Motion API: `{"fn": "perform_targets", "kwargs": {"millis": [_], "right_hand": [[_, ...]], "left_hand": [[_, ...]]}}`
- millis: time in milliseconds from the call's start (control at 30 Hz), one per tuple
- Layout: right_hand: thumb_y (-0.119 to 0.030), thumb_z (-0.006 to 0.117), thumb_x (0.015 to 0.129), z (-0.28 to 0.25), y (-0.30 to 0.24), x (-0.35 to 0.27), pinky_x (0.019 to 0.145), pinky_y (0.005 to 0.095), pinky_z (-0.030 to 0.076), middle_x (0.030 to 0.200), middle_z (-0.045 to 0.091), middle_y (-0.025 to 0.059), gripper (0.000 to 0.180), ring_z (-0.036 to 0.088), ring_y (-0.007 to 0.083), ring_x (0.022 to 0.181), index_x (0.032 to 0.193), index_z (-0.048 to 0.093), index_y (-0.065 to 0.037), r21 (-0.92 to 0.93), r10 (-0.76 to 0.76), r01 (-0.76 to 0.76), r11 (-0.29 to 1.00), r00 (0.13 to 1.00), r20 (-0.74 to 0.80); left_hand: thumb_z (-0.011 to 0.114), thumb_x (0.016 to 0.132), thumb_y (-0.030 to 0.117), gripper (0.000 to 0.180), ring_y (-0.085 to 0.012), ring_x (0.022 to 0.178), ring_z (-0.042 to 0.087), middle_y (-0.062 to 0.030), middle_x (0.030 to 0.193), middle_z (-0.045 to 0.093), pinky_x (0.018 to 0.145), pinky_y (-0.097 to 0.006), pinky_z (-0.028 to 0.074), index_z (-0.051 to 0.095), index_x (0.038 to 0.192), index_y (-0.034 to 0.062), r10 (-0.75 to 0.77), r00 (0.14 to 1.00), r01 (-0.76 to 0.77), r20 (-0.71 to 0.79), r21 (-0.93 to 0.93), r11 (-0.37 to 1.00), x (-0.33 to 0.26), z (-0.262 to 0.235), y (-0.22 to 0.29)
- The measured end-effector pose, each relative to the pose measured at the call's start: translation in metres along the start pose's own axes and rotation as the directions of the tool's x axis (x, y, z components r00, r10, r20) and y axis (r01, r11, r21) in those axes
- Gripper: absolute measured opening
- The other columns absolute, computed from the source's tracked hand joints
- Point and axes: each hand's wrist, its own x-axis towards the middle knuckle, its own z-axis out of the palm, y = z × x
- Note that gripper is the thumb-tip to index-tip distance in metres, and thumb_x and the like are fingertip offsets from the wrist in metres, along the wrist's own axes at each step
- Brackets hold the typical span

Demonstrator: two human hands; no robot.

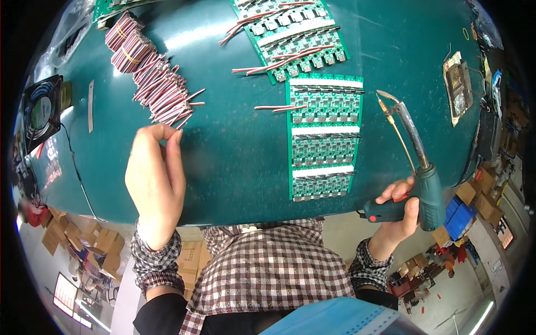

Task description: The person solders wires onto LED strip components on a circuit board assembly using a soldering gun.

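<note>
Landmark for this entry: the near green circuit panel (325, 137), lying flat on the teal table (240, 151) straight ahead of your chest.

1. Your left hand (156, 181): well to the left of the panel, over the table. Fingertips pinched together at the lower tip of the wire heap; they seem to be nipping one wire end, though the wire itself is too small to tell apart.
2. Wire heap (162, 92): short red-white-black leads, running from up-left of the panel away toward the far left corner; the farthest bunches (129, 47) are tied with bands.
3. Your right hand (399, 209): below and right of the panel, at the table's near edge. Fingers wrapped tight around the dark green pistol grip of the soldering gun (416, 167).
4. Soldering gun: barrel slants up from your fist, its tip (384, 96) just beside the panel's upper right corner, above the table. A thin brass-coloured feed tube runs along the barrel.
5. Loose leads (279, 107): touching the panel's left edge near its top.
6. Second green panel (290, 36): just beyond the landmark, tilted, with several leads attached.
7. Black fan (40, 111): far left of the panel, at the table's rim.
8. Sponge tray (459, 89): right of the panel, beyond the gun.
</note>
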Motion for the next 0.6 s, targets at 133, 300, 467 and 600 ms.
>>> {"fn": "perform_targets", "kwargs": {"millis": [133,300,467,600], "right_hand": [[-0.023,0.059,0.086,0.0,0.003,-0.001,0.053,0.0343,0.054,0.077,0.056,0.0131,0.044,0.058,0.0249,0.069,0.113,0.048,0.01,0.026,0.005,-0.006,1.0,1.0,0.01],[-0.023,0.059,0.086,-0.001,0.005,-0.001,0.053,0.0338,0.054,0.077,0.056,0.0131,0.045,0.058,0.0249,0.069,0.114,0.047,0.01,0.041,-0.008,0.006,0.999,0.999,0.045],[-0.023,0.06,0.086,0.0,0.003,-0.003,0.053,0.0333,0.055,0.077,0.056,0.0129,0.045,0.059,0.0246,0.068,0.114,0.047,0.01,0.032,-0.019,0.018,0.999,0.998,0.052],[-0.024,0.06,0.085,0.002,0.005,-0.003,0.052,0.0333,0.055,0.077,0.056,0.0125,0.045,0.059,0.0244,0.068,0.113,0.047,0.01,0.019,-0.006,0.005,1.0,0.999,0.042]], "left_hand": [[0.064,0.085,0.0,0.008,-0.0099,0.059,0.057,-0.0054,0.081,0.064,0.054,-0.022,0.045,0.06,0.093,-0.0001,-0.119,0.99,0.139,0.08,-0.321,0.937,0.0,-0.002,0.012],[0.058,0.09,0.0,0.012,-0.0065,0.067,0.061,-0.0066,0.086,0.067,0.058,-0.018,0.049,0.061,0.101,-0.0027,-0.082,0.881,0.433,0.465,-0.725,0.536,0.027,0.013,0.043],[0.059,0.091,0.004,0.015,-0.0067,0.066,0.061,-0.0062,0.087,0.067,0.06,-0.018,0.051,0.06,0.104,-0.0031,0.09,0.773,0.539,0.628,-0.725,0.429,0.045,0.039,0.045],[0.06,0.091,0.006,0.014,-0.0052,0.073,0.059,-0.0021,0.086,0.063,0.063,-0.019,0.049,0.06,0.102,-0.0018,0.137,0.832,0.374,0.538,-0.724,0.579,0.043,0.038,0.045]]}}
